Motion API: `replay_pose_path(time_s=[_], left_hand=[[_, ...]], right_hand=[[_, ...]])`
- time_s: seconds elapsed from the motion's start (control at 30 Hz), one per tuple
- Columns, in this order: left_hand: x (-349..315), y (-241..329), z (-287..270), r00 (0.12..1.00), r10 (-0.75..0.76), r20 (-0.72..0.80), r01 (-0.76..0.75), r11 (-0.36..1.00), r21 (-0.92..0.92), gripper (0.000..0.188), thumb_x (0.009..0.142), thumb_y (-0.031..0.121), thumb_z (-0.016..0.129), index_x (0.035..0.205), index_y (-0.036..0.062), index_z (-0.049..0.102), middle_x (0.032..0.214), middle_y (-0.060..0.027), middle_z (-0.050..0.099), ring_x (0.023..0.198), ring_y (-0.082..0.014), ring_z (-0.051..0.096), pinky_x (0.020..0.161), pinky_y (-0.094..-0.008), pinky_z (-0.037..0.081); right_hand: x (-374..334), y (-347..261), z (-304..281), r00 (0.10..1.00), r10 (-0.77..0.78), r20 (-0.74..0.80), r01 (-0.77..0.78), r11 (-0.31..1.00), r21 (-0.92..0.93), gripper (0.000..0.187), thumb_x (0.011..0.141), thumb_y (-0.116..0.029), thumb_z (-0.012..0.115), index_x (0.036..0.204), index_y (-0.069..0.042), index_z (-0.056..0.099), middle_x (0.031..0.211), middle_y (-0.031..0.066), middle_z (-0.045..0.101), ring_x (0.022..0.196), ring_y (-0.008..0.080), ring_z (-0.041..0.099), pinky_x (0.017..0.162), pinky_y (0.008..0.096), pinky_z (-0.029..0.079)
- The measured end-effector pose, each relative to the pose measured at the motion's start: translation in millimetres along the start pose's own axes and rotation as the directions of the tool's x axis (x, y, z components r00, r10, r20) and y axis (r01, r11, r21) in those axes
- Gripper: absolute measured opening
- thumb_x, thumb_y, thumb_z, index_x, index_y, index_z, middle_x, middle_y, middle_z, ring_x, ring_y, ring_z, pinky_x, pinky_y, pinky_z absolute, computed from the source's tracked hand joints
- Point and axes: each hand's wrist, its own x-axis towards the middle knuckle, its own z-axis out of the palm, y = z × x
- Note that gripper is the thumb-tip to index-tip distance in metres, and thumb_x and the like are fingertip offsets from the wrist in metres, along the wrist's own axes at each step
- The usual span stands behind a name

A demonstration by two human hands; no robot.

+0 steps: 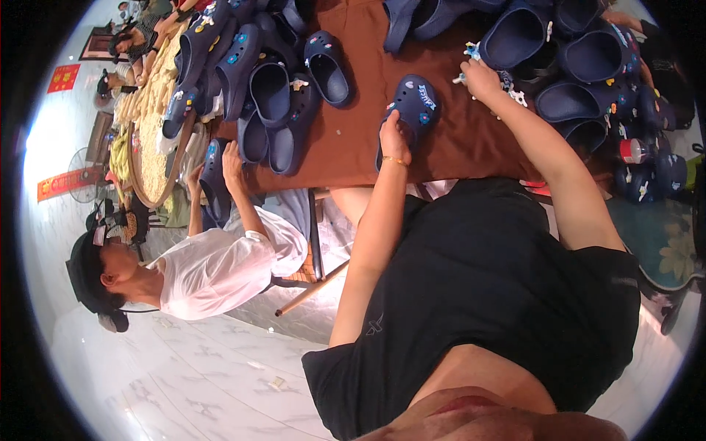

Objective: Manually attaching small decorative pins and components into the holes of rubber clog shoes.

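Note:
A navy clog (423, 99) with several coloured charms on its toe lies at the middle of the brown-covered table. My left hand (395, 141) grips its heel end, thumb over the rim. To the right, my right hand (482, 82) reaches in among small white-and-blue shoe charms (471, 51). Its fingers are bent together, and what sits between them is too small to make out. More charms (518, 97) lie just beside that wrist, against the piled clogs.
Navy clogs are heaped at the right (566, 99) and the left (271, 92) of the brown cloth (353, 140). At left, a co-worker in a white shirt (220, 272) holds another clog (214, 180). A round tray (151, 165) of pale pieces stands beyond. A bottle (632, 151) lies among the right-hand clogs.

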Motion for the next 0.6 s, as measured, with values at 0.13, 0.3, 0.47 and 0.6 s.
replay_pose_path(time_s=[0.13, 0.3, 0.47, 0.6], left_hand=[[-2.3, -0.7, 12.9, 0.994, 0.027, -0.105, -0.031, 0.999, -0.031, 0.011, 0.081, 0.023, 0.054, 0.077, 0.0130, 0.050, 0.065, 0.0025, 0.046, 0.056, -0.0096, 0.045, 0.052, -0.0234, 0.036], [1.4, -5.3, 1.1, 0.994, 0.079, -0.077, -0.081, 0.996, -0.026, 0.019, 0.079, 0.019, 0.056, 0.088, 0.0028, 0.051, 0.075, -0.0037, 0.053, 0.064, -0.0125, 0.051, 0.058, -0.0260, 0.043], [-3.0, -4.8, 8.1, 0.993, 0.097, -0.061, -0.095, 0.995, 0.038, 0.015, 0.080, 0.019, 0.055, 0.077, 0.0069, 0.048, 0.066, 0.0002, 0.048, 0.054, -0.0093, 0.045, 0.050, -0.0236, 0.036], [-1.5, -4.3, 2.0, 0.994, 0.107, -0.022, -0.105, 0.992, 0.065, 0.015, 0.080, 0.018, 0.055, 0.072, 0.0088, 0.046, 0.059, 0.0019, 0.044, 0.048, -0.0084, 0.040, 0.044, -0.0233, 0.032]], right_hand=[[27.7, -34.2, -5.7, 0.977, 0.153, 0.150, -0.212, 0.796, 0.566, 0.032, 0.064, -0.032, 0.071, 0.077, -0.004, 0.062, 0.074, 0.0159, 0.062, 0.071, 0.0298, 0.061, 0.063, 0.0392, 0.045], [41.1, -99.0, -12.2, 0.877, -0.013, 0.480, -0.281, 0.798, 0.534, 0.026, 0.064, -0.028, 0.070, 0.075, -0.005, 0.068, 0.074, 0.0124, 0.065, 0.068, 0.0231, 0.063, 0.063, 0.0329, 0.048], [54.6, -125.4, -24.4, 0.723, 0.064, 0.688, -0.378, 0.871, 0.315, 0.019, 0.065, -0.021, 0.067, 0.064, -0.003, 0.064, 0.055, 0.0081, 0.059, 0.050, 0.0184, 0.058, 0.049, 0.0325, 0.047], [72.6, -134.0, -34.5, 0.632, 0.084, 0.770, -0.265, 0.958, 0.113, 0.020, 0.067, -0.024, 0.068, 0.067, -0.004, 0.065, 0.062, 0.0080, 0.061, 0.054, 0.0184, 0.058, 0.050, 0.0322, 0.047]])
